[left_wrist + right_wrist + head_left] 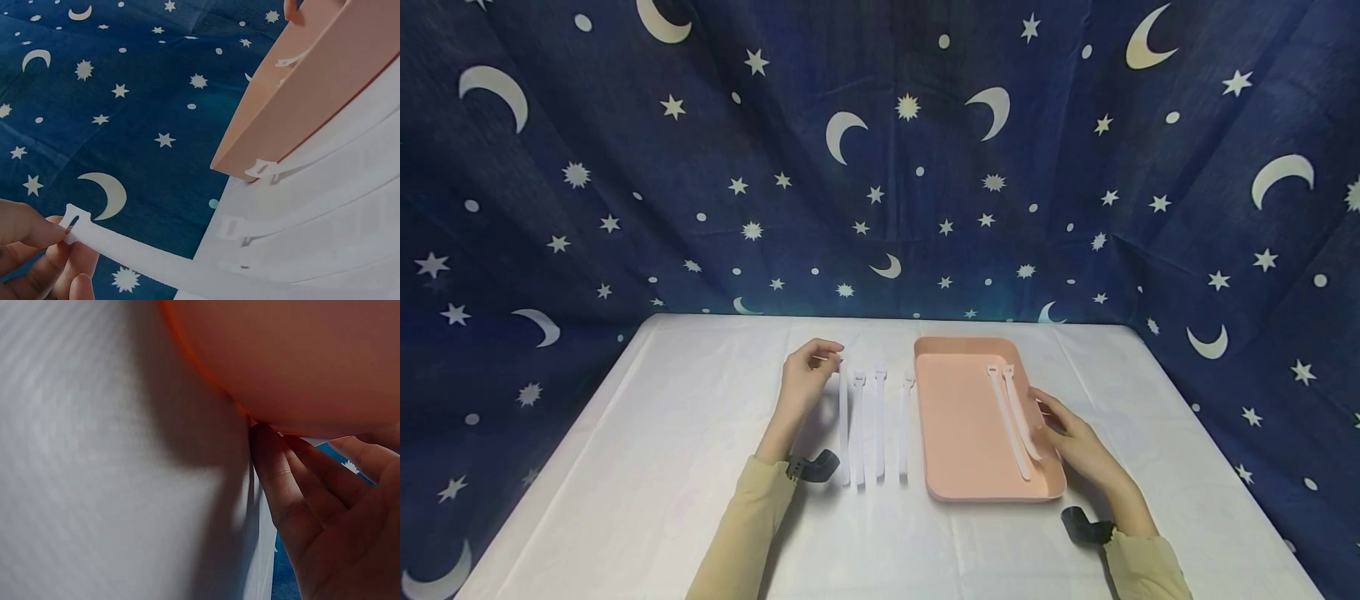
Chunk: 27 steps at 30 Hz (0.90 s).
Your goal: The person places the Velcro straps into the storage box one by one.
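My left hand (805,375) pinches a white cable tie (137,253) by its slotted head, thumb against fingertips. The tie's strap hangs back toward me, leftmost in a row of white cable ties (881,429) lying side by side. At the right, my right hand (1078,446) holds the side of a pink tray (955,417), thumb at the rim and fingers along the outer wall. In the right wrist view, fingertips (265,440) press at the tray's lower edge. Two more cable ties (1011,421) lie inside the tray, near its right wall.
A white cloth (625,467) covers the table. Behind it hangs a dark blue curtain (805,250) with moons and stars. The row of ties lies just left of the tray. Each wrist wears a black camera mount (812,467).
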Each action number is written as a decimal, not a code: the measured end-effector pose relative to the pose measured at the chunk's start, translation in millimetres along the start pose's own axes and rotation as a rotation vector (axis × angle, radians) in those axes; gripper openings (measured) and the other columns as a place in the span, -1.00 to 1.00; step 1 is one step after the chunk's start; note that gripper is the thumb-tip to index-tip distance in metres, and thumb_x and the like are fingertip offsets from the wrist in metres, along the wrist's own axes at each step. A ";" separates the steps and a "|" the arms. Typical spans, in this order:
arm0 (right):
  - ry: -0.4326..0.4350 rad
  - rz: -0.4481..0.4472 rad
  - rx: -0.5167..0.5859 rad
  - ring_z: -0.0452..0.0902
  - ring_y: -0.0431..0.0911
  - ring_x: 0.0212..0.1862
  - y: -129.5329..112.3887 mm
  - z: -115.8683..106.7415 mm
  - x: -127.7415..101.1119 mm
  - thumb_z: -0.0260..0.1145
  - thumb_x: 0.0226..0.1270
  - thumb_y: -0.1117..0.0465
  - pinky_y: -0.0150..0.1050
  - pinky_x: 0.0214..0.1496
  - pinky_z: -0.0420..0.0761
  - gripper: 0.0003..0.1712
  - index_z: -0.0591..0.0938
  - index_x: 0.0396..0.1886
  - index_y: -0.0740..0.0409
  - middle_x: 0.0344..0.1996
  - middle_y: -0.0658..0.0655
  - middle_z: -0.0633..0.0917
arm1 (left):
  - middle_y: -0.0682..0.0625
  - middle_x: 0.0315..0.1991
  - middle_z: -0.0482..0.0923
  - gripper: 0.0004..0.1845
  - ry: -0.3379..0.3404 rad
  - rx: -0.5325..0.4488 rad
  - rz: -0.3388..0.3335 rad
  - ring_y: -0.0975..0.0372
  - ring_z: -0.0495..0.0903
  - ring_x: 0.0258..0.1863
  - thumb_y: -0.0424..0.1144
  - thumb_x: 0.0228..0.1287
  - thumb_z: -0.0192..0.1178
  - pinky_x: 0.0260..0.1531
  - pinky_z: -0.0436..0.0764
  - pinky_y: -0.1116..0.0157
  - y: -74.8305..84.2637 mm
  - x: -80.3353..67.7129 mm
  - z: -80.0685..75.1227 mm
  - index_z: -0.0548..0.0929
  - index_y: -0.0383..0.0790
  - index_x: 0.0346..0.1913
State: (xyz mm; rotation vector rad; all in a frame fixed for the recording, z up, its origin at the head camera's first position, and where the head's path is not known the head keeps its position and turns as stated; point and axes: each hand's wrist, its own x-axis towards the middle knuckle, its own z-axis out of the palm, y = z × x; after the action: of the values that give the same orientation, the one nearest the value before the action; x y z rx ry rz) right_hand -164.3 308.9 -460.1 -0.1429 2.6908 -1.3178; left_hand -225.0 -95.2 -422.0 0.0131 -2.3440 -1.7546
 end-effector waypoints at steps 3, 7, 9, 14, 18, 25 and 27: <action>0.000 -0.004 0.003 0.12 0.41 0.41 -0.1 0.2 -0.5 0.11 0.43 0.17 0.30 0.38 0.19 -0.28 0.08 0.51 0.10 0.39 0.44 0.24 | -0.21 -0.34 0.65 -0.83 0.002 0.006 0.011 0.06 0.64 -0.39 -0.41 0.22 0.16 -0.44 0.44 0.37 2.2 -0.8 -0.7 0.69 -0.25 -0.17; 0.001 -0.012 0.004 0.13 0.41 0.40 0.2 0.3 -0.7 0.10 0.43 0.18 0.30 0.37 0.20 -0.28 0.09 0.51 0.11 0.39 0.44 0.24 | -0.19 -0.35 0.66 -0.84 0.007 0.016 0.014 0.33 0.56 -0.49 -0.40 0.21 0.17 -0.45 0.42 0.38 4.3 -1.7 -1.6 0.70 -0.23 -0.18; 0.002 -0.015 0.002 0.13 0.41 0.40 0.3 0.3 -0.8 0.10 0.43 0.19 0.30 0.37 0.20 -0.28 0.09 0.51 0.11 0.39 0.44 0.25 | -0.20 -0.35 0.67 -0.84 0.011 0.019 0.022 0.29 0.58 -0.47 -0.40 0.21 0.17 -0.44 0.42 0.38 5.7 -2.4 -1.9 0.70 -0.24 -0.18; 0.004 -0.018 -0.002 0.14 0.41 0.40 0.8 -0.1 -0.9 0.10 0.42 0.20 0.31 0.36 0.21 -0.28 0.09 0.51 0.10 0.39 0.45 0.25 | -0.22 -0.34 0.66 -0.84 0.009 0.007 0.038 -0.05 0.63 -0.33 -0.41 0.22 0.17 -0.41 0.44 0.37 9.7 -4.3 -2.4 0.69 -0.25 -0.18; 0.007 -0.026 0.000 0.15 0.41 0.39 1.5 -0.2 -0.7 0.11 0.43 0.20 0.29 0.36 0.22 -0.29 0.10 0.51 0.10 0.39 0.44 0.25 | -0.21 -0.34 0.66 -0.83 0.001 0.006 0.034 -0.02 0.64 -0.34 -0.41 0.23 0.16 -0.42 0.44 0.36 12.5 -5.5 -2.5 0.69 -0.26 -0.17; 0.009 -0.036 -0.002 0.18 0.40 0.38 3.1 -0.3 0.4 0.10 0.42 0.22 0.28 0.36 0.23 -0.29 0.11 0.51 0.11 0.37 0.45 0.28 | -0.18 -0.34 0.67 -0.84 -0.001 0.025 0.054 0.26 0.59 -0.43 -0.40 0.23 0.18 -0.38 0.48 0.35 17.9 -8.1 -2.5 0.70 -0.23 -0.18; 0.010 -0.037 -0.005 0.18 0.41 0.38 3.5 -0.2 0.4 0.10 0.42 0.23 0.29 0.36 0.23 -0.29 0.11 0.50 0.11 0.37 0.45 0.28 | -0.18 -0.34 0.68 -0.85 -0.002 0.027 0.064 0.23 0.60 -0.41 -0.40 0.22 0.19 -0.37 0.49 0.36 19.8 -9.1 -2.7 0.71 -0.22 -0.18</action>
State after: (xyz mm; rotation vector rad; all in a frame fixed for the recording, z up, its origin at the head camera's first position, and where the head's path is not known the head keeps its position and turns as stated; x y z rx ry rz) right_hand -164.8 311.2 -462.8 -0.1887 2.7124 -1.3260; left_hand -213.3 -90.9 -404.0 -0.0580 -2.3422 -1.6945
